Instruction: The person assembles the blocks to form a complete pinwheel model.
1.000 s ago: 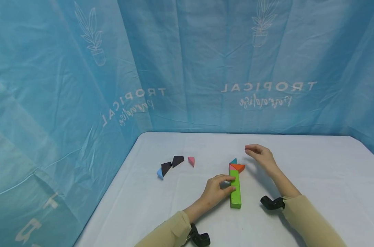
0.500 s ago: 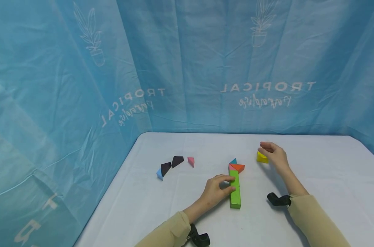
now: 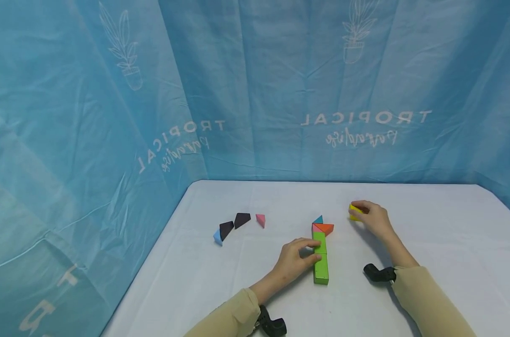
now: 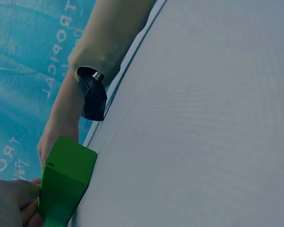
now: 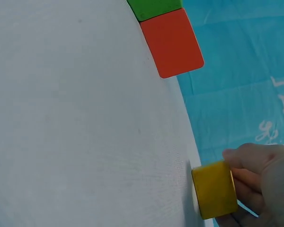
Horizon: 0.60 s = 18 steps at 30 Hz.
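Note:
My left hand point(image 3: 294, 260) reaches from the left to two green blocks in line, a far one point(image 3: 320, 238) and a near one point(image 3: 321, 270). Its thumb and index fingertips touch their upper side, a little apart. In the left wrist view the near block's end face point(image 4: 73, 158) shows beside the fingers. At the back right my right hand point(image 3: 373, 219) pinches a yellow block point(image 5: 214, 190) between thumb and fingers, low over the table. Touching the far end of the green row are an orange triangular block point(image 3: 325, 228), a pink one point(image 3: 315, 228) and a teal one point(image 3: 318, 219).
Toward the left lie two black four-sided blocks point(image 3: 242, 219), a light-blue block point(image 3: 218, 237) and another pink triangular block point(image 3: 261, 220). A white cloth covers the table point(image 3: 440, 262). Blue printed curtains point(image 3: 255, 93) hang behind it and at the left.
My right hand has moved right, away from the orange block, to the yellow block, and its fingers have closed on it. The left hand and the other blocks keep their places.

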{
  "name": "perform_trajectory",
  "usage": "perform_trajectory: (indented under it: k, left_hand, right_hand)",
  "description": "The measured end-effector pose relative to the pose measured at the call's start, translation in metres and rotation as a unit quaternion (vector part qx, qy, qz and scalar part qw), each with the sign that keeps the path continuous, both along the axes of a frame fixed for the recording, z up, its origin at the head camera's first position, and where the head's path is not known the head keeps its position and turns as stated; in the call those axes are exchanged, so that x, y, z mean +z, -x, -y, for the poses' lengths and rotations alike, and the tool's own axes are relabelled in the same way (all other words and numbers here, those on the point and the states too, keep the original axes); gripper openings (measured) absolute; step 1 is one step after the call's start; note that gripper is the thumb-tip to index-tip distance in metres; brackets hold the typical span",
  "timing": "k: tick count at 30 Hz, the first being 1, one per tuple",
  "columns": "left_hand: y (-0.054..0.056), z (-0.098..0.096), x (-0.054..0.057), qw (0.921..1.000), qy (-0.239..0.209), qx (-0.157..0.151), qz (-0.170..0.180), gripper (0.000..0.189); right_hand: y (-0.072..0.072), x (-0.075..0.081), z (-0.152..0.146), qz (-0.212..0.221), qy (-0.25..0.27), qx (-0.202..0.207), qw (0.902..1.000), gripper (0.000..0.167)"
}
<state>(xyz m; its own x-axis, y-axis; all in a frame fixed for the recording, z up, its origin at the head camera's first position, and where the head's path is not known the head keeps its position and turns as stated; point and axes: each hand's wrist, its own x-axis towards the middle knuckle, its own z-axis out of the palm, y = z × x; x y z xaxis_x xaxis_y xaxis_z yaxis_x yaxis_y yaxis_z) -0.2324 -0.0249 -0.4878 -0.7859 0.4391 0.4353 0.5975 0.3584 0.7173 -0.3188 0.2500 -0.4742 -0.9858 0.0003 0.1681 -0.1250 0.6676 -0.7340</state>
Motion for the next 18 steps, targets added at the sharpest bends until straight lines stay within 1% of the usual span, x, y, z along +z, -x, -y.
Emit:
perform_trajectory:
  k: [4,7,13,18]
  left_hand:
    - [0.0003,-0.0003,0.0002,1.0,-0.003,-0.001,-0.001,0.03]
    - [0.0004,-0.0002,0.0001,1.0,-0.002,-0.001,-0.001,0.03]
    - [0.0,0.0001,0.0004,1.0,-0.001,-0.001,-0.003,0.03]
    - [-0.0004,0.0001,0.0002,1.0,-0.001,0.0,0.007,0.03]
  right_hand:
    - [0.0009,0.002,0.0024,-0.001,-0.032,0.014,0.9994,0.036]
    - [-0.0007,0.0038,0.0037,-0.007,-0.046,0.016,0.9988,0.036]
    - [-0.0042,0.0042,0.0028,-0.035,-0.055,0.004,0.9979,0.036]
    - [-0.0056,0.0032,0.0014,-0.033,-0.06,0.01,0.9976,0.039]
